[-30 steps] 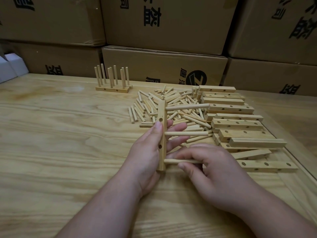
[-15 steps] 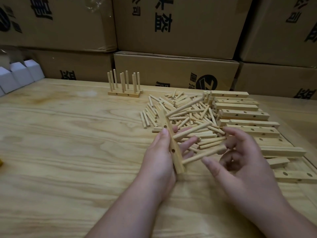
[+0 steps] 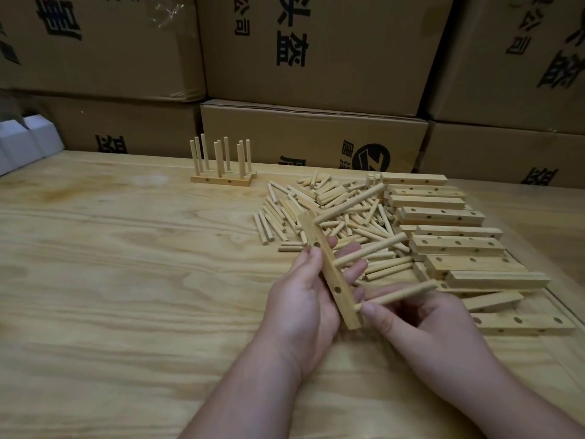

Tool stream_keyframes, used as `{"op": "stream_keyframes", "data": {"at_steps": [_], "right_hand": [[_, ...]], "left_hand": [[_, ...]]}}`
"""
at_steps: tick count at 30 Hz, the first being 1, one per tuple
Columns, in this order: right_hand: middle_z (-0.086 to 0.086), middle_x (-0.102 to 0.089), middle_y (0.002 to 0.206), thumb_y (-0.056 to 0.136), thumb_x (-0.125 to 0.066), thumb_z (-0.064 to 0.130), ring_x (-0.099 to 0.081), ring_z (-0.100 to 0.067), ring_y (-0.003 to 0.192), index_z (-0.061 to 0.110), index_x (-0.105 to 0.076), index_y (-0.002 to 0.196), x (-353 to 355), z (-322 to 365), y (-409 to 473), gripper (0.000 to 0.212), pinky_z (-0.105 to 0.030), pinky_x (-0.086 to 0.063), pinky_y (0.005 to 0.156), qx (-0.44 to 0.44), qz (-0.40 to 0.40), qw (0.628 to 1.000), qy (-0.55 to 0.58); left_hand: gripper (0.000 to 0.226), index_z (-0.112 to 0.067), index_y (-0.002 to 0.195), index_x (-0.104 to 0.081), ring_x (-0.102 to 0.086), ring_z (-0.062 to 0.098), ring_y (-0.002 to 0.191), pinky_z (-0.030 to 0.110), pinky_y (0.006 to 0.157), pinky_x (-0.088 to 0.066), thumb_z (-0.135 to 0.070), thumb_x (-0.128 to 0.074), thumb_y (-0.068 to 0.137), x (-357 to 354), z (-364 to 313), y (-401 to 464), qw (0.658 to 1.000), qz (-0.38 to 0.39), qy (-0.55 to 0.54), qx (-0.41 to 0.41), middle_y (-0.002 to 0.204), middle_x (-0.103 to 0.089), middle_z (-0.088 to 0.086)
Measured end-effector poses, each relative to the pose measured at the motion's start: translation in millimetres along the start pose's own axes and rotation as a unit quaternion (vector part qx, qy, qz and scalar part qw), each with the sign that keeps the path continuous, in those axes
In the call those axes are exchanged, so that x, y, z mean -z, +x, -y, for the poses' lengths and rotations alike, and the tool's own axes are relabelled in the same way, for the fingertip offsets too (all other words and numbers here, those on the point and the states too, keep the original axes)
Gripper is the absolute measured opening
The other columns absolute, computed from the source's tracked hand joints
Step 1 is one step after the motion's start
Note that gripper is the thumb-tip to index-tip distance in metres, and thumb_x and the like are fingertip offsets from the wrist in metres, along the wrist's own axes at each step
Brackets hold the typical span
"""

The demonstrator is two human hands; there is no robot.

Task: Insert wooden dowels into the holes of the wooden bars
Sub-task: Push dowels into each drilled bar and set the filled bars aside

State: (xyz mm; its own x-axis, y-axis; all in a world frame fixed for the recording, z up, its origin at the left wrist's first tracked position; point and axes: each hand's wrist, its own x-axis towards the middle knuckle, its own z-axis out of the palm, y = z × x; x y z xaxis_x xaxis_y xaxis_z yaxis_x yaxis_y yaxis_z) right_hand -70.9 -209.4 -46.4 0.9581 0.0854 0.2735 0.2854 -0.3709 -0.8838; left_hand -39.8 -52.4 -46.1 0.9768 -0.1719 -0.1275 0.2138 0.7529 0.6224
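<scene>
The surface (image 3: 126, 280) is pale wood with bold grain and a soft sheen. The dowels (image 3: 348, 217) and bars (image 3: 456, 245) are bare, light, matt wood, smooth-sanded. The boxes (image 3: 313, 137) behind are matt brown cardboard with black print, one with glossy tape (image 3: 167, 14).

Bare table (image 3: 110, 280) leftward; dowel pile (image 3: 332, 213) ahead.
</scene>
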Motion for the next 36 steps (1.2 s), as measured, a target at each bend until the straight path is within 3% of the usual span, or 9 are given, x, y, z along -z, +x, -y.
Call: {"op": "stream_keyframes", "data": {"at_steps": [2,4,7,10,14,23,31,34,36], "right_hand": [[0.008,-0.078,0.082,0.073,-0.075,0.037,-0.072,-0.005,0.079,0.029,-0.079,0.084,0,2,1,0.015,-0.018,-0.054,0.07,0.012,-0.011,0.999,0.029],[0.008,-0.075,0.071,0.076,-0.071,0.033,-0.067,0.0,0.061,0.031,-0.077,0.083,0,5,1,0.01,-0.01,-0.048,0.057,0.021,-0.035,0.997,0.061],[-0.004,-0.072,0.067,0.08,-0.068,0.035,-0.06,-0.011,0.048,0.029,-0.078,0.082,-1,8,-1,0.011,-0.018,-0.048,0.049,0.022,-0.033,0.995,0.089],[-0.01,-0.073,0.073,0.083,-0.068,0.035,-0.064,-0.022,0.051,0.025,-0.079,0.084,-4,8,-2,0.015,-0.023,-0.05,0.051,0.013,-0.003,0.996,0.09],[-0.01,-0.074,0.073,0.081,-0.069,0.038,-0.066,-0.022,0.056,0.024,-0.079,0.086,-10,9,0,0.018,-0.024,-0.053,0.054,0.0,-0.001,0.995,0.097],[-0.008,-0.075,0.074,0.082,-0.069,0.03,-0.068,-0.021,0.059,0.028,-0.079,0.085,-13,8,0,0.011,-0.022,-0.055,0.06,0.005,-0.013,0.995,0.095],[0.0,-0.073,0.072,0.074,-0.073,0.03,-0.066,-0.004,0.066,0.022,-0.077,0.085,-5,4,2,0.015,-0.012,-0.05,0.061,-0.007,-0.015,0.995,0.094],[-0.008,-0.064,0.068,0.065,-0.079,0.041,-0.056,-0.008,0.061,0.035,-0.079,0.089,-5,4,1,0.025,-0.017,-0.046,0.057,-0.009,0.023,0.999,0.034],[-0.004,-0.062,0.064,0.062,-0.079,0.048,-0.051,-0.009,0.057,0.039,-0.078,0.087,-6,5,1,0.027,-0.019,-0.043,0.055,-0.01,0.046,0.999,-0.001]], "left_hand": [[0.033,-0.011,0.127,-0.057,-0.072,0.032,0.107,0.064,0.109,-0.042,-0.027,-0.034,0.109,2,0,1,1.0,-0.003,0.007,-0.002,0.119,-0.074,0.017],[0.032,-0.009,0.123,-0.058,-0.074,0.031,0.096,0.061,0.101,-0.048,-0.026,-0.034,0.109,2,1,2,1.0,-0.006,0.012,-0.008,0.113,-0.075,0.016],[0.032,-0.011,0.122,-0.057,-0.075,0.03,0.09,0.058,0.096,-0.051,-0.028,-0.034,0.11,2,3,2,1.0,-0.009,0.009,-0.02,0.109,-0.077,0.014],[0.035,-0.009,0.124,-0.056,-0.076,0.028,0.087,0.055,0.086,-0.057,-0.032,-0.033,0.11,5,3,1,0.999,-0.017,0.015,-0.038,0.105,-0.077,0.013],[0.035,-0.009,0.118,-0.059,-0.076,0.026,0.082,0.05,0.077,-0.06,-0.032,-0.034,0.11,7,3,1,0.997,-0.04,0.02,-0.069,0.097,-0.078,0.01],[0.035,-0.014,0.118,-0.059,-0.075,0.024,0.1,0.07,0.102,-0.045,-0.032,-0.03,0.11,4,7,0,0.992,-0.041,0.068,-0.096,0.105,-0.078,0.006],[0.034,-0.016,0.124,-0.056,-0.072,0.024,0.111,0.067,0.106,-0.043,-0.032,-0.028,0.111,2,7,1,0.997,-0.01,0.04,-0.068,0.115,-0.076,0.007],[0.035,-0.018,0.13,-0.053,-0.07,0.025,0.114,0.06,0.098,-0.051,-0.032,-0.026,0.111,3,4,2,0.998,-0.002,0.003,-0.063,0.117,-0.076,0.006],[0.036,-0.021,0.13,-0.053,-0.069,0.025,0.116,0.058,0.102,-0.048,-0.033,-0.025,0.111,5,3,3,0.998,-0.006,0.005,-0.069,0.12,-0.075,0.004]]}}
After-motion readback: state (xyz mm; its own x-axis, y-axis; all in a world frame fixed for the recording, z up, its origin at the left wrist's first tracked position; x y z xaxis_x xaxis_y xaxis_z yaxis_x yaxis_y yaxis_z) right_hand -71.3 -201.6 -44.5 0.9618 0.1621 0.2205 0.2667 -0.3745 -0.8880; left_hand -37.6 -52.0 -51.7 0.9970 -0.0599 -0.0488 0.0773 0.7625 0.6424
